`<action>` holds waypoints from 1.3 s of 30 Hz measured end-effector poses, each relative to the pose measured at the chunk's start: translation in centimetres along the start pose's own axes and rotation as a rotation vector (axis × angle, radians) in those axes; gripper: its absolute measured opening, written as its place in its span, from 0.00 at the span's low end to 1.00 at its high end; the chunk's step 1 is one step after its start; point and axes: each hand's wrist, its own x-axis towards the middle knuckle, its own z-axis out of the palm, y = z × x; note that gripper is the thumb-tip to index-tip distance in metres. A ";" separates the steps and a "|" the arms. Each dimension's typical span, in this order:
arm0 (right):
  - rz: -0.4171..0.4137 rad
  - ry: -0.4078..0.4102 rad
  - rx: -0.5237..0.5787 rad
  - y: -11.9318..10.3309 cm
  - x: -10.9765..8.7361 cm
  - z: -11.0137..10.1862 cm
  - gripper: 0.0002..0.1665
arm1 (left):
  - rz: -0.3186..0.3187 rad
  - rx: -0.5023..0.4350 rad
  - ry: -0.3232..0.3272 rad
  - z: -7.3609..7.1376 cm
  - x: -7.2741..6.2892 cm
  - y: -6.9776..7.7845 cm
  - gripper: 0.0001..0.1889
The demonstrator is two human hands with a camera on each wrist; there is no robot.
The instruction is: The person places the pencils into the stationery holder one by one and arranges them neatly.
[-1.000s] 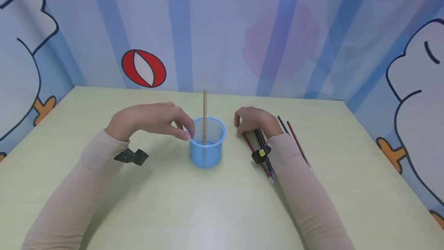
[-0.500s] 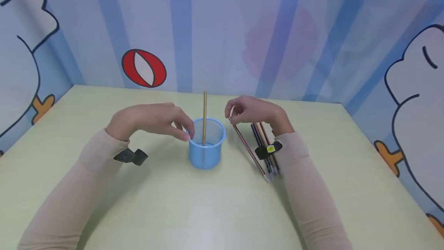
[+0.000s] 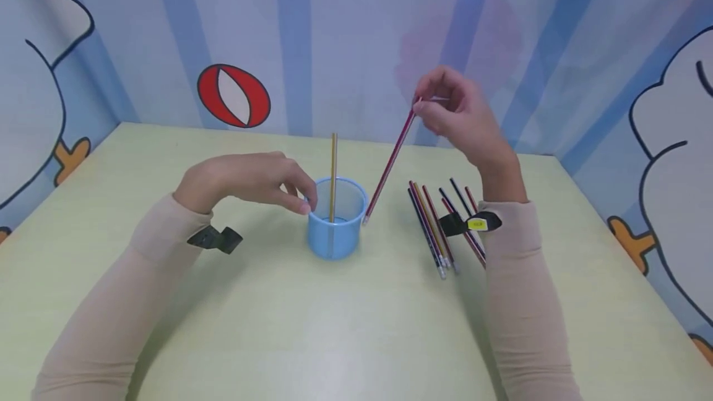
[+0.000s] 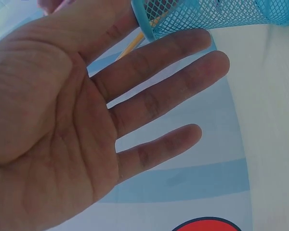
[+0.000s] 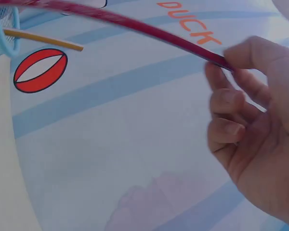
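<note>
The right hand [image 3: 465, 122] pinches a red pencil [image 3: 391, 163] at its top; the left hand [image 3: 253, 181], nearer the blue cup [image 3: 334, 243], pinches its rim, other fingers spread. The pencil slants down and leftward, lower end just beside the cup's right edge.

Head looks down; close wrist views seemingly share the cup [image 3: 334, 241].

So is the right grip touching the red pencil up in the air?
Touching: the right wrist view shows the right grip pinching the red pencil near one end.
</note>
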 end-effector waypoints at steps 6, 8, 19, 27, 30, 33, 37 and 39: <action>-0.142 0.208 0.087 0.7 0.4 0.8 0.05 | -0.009 0.017 -0.009 0.1 0.5 0.1 0.09; -0.120 0.211 0.015 1.2 0.5 1.5 0.05 | -0.009 0.022 -0.010 0.1 0.5 0.1 0.09; 0.113 -0.109 -0.354 3.9 0.5 6.4 0.07 | -0.009 -0.009 -0.025 0.6 0.1 0.3 0.11; 0.098 -0.129 -0.363 3.5 0.8 8.4 0.08 | 0.004 -0.010 -0.006 0.1 -0.9 0.7 0.10; 0.091 -0.126 -0.356 3.2 1.1 9.0 0.08 | -0.006 -0.013 0.001 -0.1 -1.3 0.7 0.10; 0.099 -0.128 -0.337 3.2 1.3 9.4 0.08 | -0.015 -0.015 0.002 -0.2 -1.5 0.8 0.10; 0.113 -0.124 -0.322 3.3 1.3 9.5 0.08 | -0.010 -0.015 0.004 -0.2 -1.5 0.8 0.09; 0.116 -0.125 -0.314 3.4 1.3 9.6 0.08 | -0.011 -0.014 0.004 -0.1 -1.7 0.8 0.09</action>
